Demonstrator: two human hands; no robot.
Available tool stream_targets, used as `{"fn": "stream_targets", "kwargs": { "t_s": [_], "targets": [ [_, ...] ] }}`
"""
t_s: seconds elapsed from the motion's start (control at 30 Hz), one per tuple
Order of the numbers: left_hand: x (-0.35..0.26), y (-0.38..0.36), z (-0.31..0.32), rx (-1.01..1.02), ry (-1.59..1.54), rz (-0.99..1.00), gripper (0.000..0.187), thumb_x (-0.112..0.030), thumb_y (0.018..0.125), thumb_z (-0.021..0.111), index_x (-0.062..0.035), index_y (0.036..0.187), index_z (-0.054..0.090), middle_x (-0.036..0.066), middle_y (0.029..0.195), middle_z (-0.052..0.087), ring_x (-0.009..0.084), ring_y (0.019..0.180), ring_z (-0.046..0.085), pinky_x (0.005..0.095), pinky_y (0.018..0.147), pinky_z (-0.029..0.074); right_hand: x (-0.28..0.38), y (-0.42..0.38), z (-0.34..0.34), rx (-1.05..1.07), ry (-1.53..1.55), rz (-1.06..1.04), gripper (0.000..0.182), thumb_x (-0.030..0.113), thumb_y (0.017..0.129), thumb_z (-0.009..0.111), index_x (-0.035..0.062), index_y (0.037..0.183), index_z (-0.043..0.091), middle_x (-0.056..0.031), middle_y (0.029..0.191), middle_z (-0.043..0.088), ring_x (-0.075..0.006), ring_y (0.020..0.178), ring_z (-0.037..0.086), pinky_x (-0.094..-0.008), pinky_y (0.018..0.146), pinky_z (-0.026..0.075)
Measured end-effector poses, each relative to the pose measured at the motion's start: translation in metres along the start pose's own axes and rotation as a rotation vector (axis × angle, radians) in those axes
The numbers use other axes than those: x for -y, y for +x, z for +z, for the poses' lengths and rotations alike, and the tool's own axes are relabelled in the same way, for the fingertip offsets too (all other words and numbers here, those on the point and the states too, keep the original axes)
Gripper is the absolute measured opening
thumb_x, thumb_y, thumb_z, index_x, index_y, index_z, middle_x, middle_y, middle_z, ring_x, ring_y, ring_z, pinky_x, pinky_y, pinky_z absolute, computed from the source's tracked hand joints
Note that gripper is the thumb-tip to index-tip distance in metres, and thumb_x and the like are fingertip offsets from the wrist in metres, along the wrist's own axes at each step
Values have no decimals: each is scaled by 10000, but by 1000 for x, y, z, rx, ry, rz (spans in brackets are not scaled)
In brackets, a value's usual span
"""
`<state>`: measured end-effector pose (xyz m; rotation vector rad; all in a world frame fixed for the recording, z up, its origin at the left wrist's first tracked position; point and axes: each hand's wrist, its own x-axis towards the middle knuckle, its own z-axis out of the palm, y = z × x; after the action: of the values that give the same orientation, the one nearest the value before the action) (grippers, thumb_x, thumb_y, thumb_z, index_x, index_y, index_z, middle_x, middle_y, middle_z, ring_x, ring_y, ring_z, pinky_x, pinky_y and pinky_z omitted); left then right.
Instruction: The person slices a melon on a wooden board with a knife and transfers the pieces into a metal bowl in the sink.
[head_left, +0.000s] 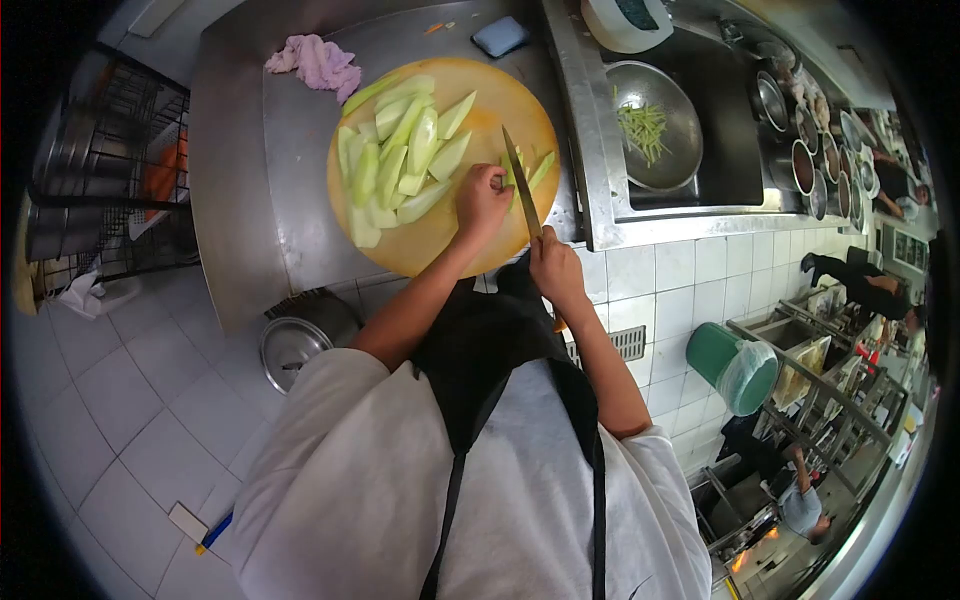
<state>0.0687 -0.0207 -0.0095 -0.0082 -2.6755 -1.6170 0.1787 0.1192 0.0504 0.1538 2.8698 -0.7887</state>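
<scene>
A round wooden cutting board lies on the steel counter, with a pile of pale green vegetable pieces on its left half. My right hand grips the handle of a long knife, whose blade points away over the board's right side. Just left of the blade, my left hand has its fingers curled against a small green piece, mostly hidden by the fingers. Another green slice lies right of the blade.
A pink cloth and a blue sponge lie on the counter. Right of it, a metal bowl with thin green strips sits at the sink. A lidded pot and green bin stand below. Other people are far right.
</scene>
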Motion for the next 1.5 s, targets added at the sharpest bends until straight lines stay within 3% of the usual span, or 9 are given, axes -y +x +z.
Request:
{"fn": "stream_targets", "kwargs": {
  "t_s": [0.17,0.27,0.37,0.47,0.57,0.9,1.23,1.4,1.5],
  "targets": [
    [-11,-2,-1,40,125,28,309,-74,769,784,-38,1049,657,121,1012,632,262,825,698,403,746,553,5,-11,-2,-45,16,65,181,184,1000,561,4,998,539,-284,686,653,-467,644,669,-571,593,529],
    [-13,2,2,28,284,67,357,-138,755,798,-59,1059,629,126,1045,598,312,942,668,445,766,553,4,-21,-4,-88,40,160,193,196,1001,561,4,1003,544,-284,693,656,-473,649,666,-579,595,523],
    [-37,10,1,-18,357,77,426,-185,745,807,-64,1115,634,155,1084,586,347,973,661,471,775,558,-15,-29,7,-112,48,141,218,196,998,568,-16,1045,565,-291,662,634,-495,634,643,-588,575,506],
    [-46,16,4,52,476,114,489,-168,756,786,-66,1209,631,178,1113,583,370,985,664,487,788,564,-13,-34,6,-48,32,175,210,201,998,562,-8,1013,560,-280,702,662,-474,657,668,-584,609,522],
    [-44,21,9,141,560,149,572,-163,766,768,-73,1306,602,180,1131,587,378,1004,666,485,805,568,-13,-40,16,-115,110,155,207,198,996,561,-9,1008,566,-283,703,660,-481,664,666,-588,630,524],
    [-36,25,9,160,644,239,503,-215,803,792,-56,1250,627,184,1196,635,390,1052,652,502,857,537,-6,-51,26,-195,198,159,150,98,910,525,-41,963,544,-269,688,653,-459,656,671,-566,620,529],
    [-18,37,12,158,621,369,422,-216,770,810,-41,1121,654,188,1104,674,397,1014,656,499,848,529,-2,-57,27,-192,263,236,213,118,911,535,-47,1045,554,-274,759,678,-445,717,691,-568,675,544],
    [-37,21,14,130,633,230,606,-162,744,806,-49,1294,579,176,1191,590,399,1079,626,501,883,534,-3,-64,29,-189,186,218,200,128,925,550,-31,1046,554,-267,746,678,-438,708,694,-570,675,545],
    [-38,13,10,126,656,194,615,-122,745,785,-61,1318,569,177,1181,595,389,1088,623,488,891,539,-2,-67,22,-189,140,193,174,138,940,570,-15,1019,544,-254,705,668,-445,666,681,-569,653,541]
  ]
}}
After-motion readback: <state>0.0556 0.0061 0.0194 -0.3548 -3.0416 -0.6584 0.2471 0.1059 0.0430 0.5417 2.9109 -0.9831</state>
